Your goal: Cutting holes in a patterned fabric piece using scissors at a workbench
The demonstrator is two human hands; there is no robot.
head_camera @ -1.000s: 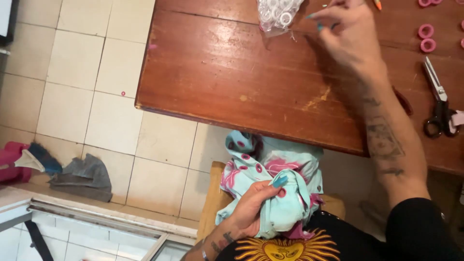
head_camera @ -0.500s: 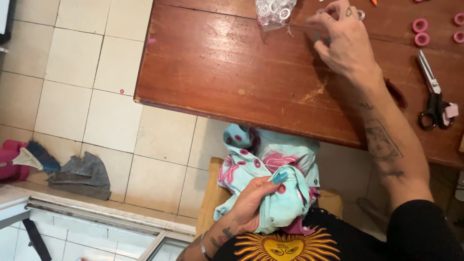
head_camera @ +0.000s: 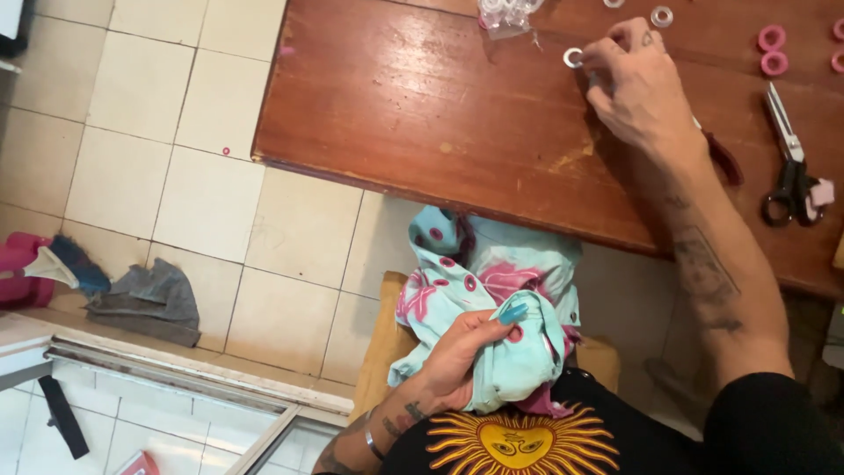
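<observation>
My left hand [head_camera: 463, 354] grips a bunched light-blue cloth [head_camera: 492, 290] with pink patterns, held in my lap below the table edge. My right hand [head_camera: 640, 88] rests on the reddish wooden table [head_camera: 422, 105], fingers curled. A small silver ring [head_camera: 573, 58] lies right at its fingertips. Whether the fingers pinch the ring or only touch it is unclear. Another silver ring [head_camera: 661, 16] lies just beyond the hand.
Scissors [head_camera: 789, 163] with black handles lie at the table's right. Pink rings [head_camera: 773, 49] sit above them. A clear bag of small parts [head_camera: 505, 13] is at the top edge. On the tiled floor at left lie a grey rag [head_camera: 149, 299] and a pink object [head_camera: 22, 264].
My right hand has drawn back slightly on the table, and a silver ring now shows at its fingertips. The view has shifted. My left hand still holds the cloth.
</observation>
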